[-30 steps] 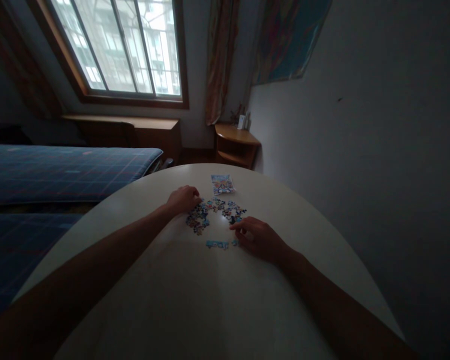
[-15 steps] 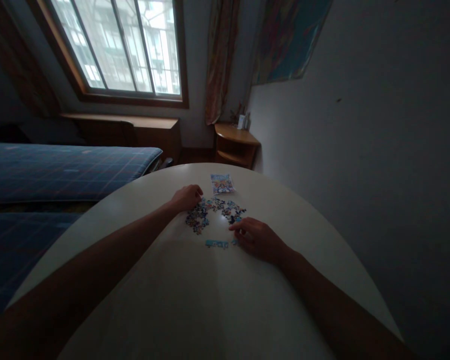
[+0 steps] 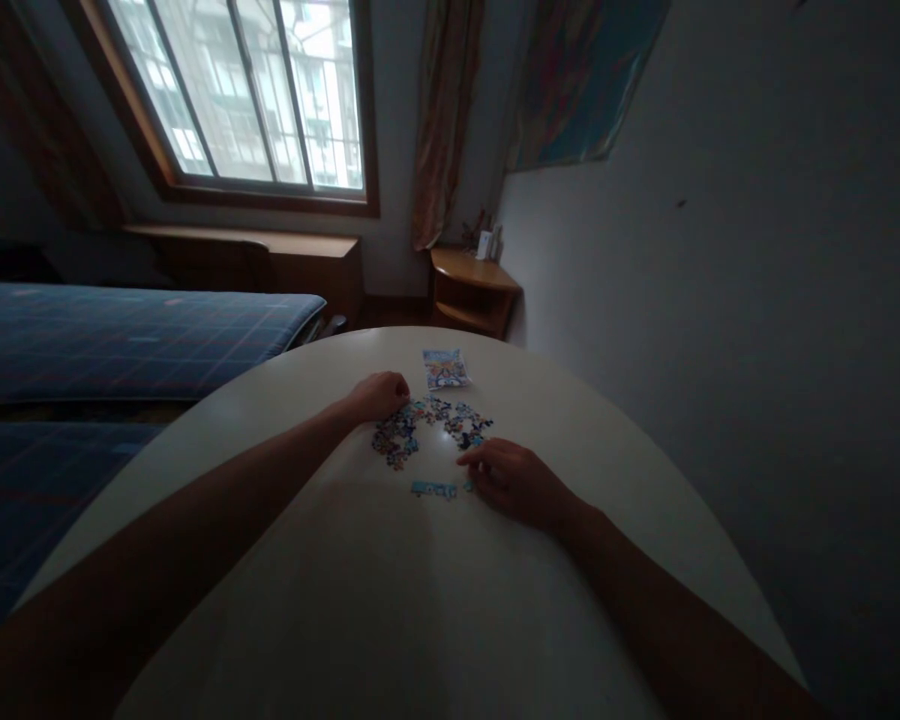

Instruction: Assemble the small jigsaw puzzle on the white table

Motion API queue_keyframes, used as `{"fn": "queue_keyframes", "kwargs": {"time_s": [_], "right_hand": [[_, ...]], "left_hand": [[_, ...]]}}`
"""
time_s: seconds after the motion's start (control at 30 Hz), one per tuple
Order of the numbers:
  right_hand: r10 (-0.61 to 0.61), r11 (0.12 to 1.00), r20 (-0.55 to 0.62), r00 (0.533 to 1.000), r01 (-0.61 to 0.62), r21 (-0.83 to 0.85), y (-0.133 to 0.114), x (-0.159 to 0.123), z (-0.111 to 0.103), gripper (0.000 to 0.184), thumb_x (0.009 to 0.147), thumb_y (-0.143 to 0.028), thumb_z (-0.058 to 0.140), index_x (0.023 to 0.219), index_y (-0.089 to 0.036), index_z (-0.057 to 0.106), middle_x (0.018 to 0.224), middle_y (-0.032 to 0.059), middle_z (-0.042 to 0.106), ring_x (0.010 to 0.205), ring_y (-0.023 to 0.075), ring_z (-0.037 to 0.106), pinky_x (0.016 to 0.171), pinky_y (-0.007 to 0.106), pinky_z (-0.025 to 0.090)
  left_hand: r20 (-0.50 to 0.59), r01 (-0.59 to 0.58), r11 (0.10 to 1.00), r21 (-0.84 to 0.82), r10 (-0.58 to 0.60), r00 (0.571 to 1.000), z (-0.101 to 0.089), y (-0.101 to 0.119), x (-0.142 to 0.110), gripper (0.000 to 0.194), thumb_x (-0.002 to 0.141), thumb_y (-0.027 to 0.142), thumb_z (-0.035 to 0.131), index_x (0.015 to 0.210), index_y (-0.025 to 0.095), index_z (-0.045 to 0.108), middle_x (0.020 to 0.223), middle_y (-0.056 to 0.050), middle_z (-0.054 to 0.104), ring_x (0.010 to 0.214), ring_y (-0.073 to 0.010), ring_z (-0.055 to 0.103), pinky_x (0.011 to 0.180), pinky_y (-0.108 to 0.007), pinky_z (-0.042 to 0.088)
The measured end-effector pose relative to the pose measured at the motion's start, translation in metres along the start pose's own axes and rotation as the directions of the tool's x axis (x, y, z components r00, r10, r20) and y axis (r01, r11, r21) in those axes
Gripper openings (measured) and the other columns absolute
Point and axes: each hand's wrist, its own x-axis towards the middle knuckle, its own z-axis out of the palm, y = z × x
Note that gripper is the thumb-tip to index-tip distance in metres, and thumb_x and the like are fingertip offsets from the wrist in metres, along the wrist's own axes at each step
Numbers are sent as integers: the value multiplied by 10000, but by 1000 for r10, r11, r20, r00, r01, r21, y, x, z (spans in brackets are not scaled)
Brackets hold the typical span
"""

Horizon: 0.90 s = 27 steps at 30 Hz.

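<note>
A heap of loose jigsaw pieces [image 3: 429, 424] lies on the round white table [image 3: 390, 600]. My left hand [image 3: 379, 394] rests at the heap's far left edge, fingers curled onto the pieces. My right hand [image 3: 511, 480] lies at the heap's near right side, fingers curled, forefinger tip pointing left beside a small blue piece. A short joined strip of blue pieces [image 3: 433, 489] lies just left of my right hand. A small printed picture card [image 3: 445, 367] sits beyond the heap.
A bed with a blue checked cover [image 3: 120, 335] runs along the left. A wooden corner shelf [image 3: 471, 285] stands behind the table under a curtain. A grey wall closes the right side. The room is dim.
My right hand has slid slightly toward me and left; my left hand stays on the heap. The view shifted a little.
</note>
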Motion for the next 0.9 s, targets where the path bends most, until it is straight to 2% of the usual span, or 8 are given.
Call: {"fn": "queue_keyframes", "kwargs": {"time_s": [0.17,0.33,0.47,0.67,0.77,0.9], "right_hand": [[-21,1000,-15,1000,21,-13,3,0,4,219,887,-150,536,1057,-194,666,865,55,679,736,136,610,717,268,494],[-19,1000,-16,1000,19,3,3,-1,4,226,883,-150,538,1063,-204,663,883,57,684,748,142,618,723,273,502],[-7,1000,-3,1000,7,7,2,0,4,230,879,-139,541,1063,-198,665,885,56,682,749,141,620,742,275,499],[6,1000,12,1000,-6,6,1,1,5,229,885,-145,543,1067,-194,671,888,56,679,757,138,617,747,267,491],[7,1000,9,1000,-7,4,2,0,4,225,887,-149,537,1060,-187,674,891,62,678,758,140,615,735,264,489],[2,1000,13,1000,-2,-5,3,-1,5,226,891,-155,539,1070,-187,673,887,59,674,758,140,610,742,265,486]], "left_hand": [[17,-12,1000,11,12,1000,-2,2,1,238,955,334,612,1092,142,643,1103,-76,657,1002,-219,641,894,-435,535],[60,-19,1000,-3,19,998,-4,4,2,267,963,341,601,1148,150,623,1149,-82,639,980,-215,645,846,-406,557],[18,-19,1000,-13,19,1000,-4,4,2,261,950,338,615,1116,139,640,1104,-83,662,963,-210,651,857,-405,545],[-69,-41,999,-27,40,997,0,12,8,267,879,343,629,1075,186,718,1012,-63,722,928,-219,679,836,-305,509],[-91,-49,998,-25,47,995,4,20,12,244,877,339,647,1059,194,719,1042,-66,710,975,-234,664,876,-346,506],[-85,-24,999,-28,22,996,9,27,17,253,942,352,622,1099,155,650,1126,-82,656,1006,-221,638,895,-429,526]]}}
